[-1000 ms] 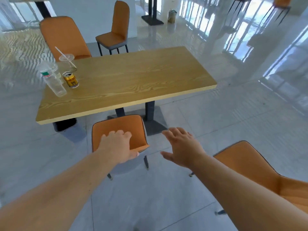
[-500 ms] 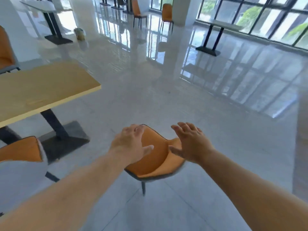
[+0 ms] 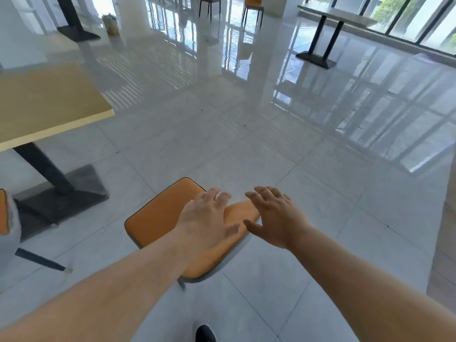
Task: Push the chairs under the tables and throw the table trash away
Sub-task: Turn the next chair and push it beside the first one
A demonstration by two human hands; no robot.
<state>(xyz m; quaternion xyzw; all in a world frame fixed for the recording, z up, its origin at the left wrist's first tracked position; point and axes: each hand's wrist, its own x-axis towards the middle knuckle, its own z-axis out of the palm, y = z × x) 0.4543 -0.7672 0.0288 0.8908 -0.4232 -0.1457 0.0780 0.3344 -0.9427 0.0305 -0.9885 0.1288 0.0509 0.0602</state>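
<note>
An orange chair (image 3: 158, 218) stands on the floor in front of me, apart from the wooden table (image 3: 49, 104) at the left. My left hand (image 3: 207, 220) hovers over the chair's backrest top, fingers spread, holding nothing. My right hand (image 3: 274, 215) is open beside it, over the chair's right edge. Whether either hand touches the chair I cannot tell. Another orange chair (image 3: 3, 213) shows only as a sliver at the left edge, near the table's black base (image 3: 56, 191). The trash on the table is out of view.
Glossy grey tiled floor spreads ahead and to the right. A second table with black legs (image 3: 323, 38) stands at the far right by the windows. Two chairs (image 3: 251, 6) and a small bin (image 3: 109, 22) are far back. My shoe (image 3: 204, 333) shows at the bottom.
My view has swung right from the table with the trash to the second chair. My left hand has left the first chair, and both hands have come down over this one.
</note>
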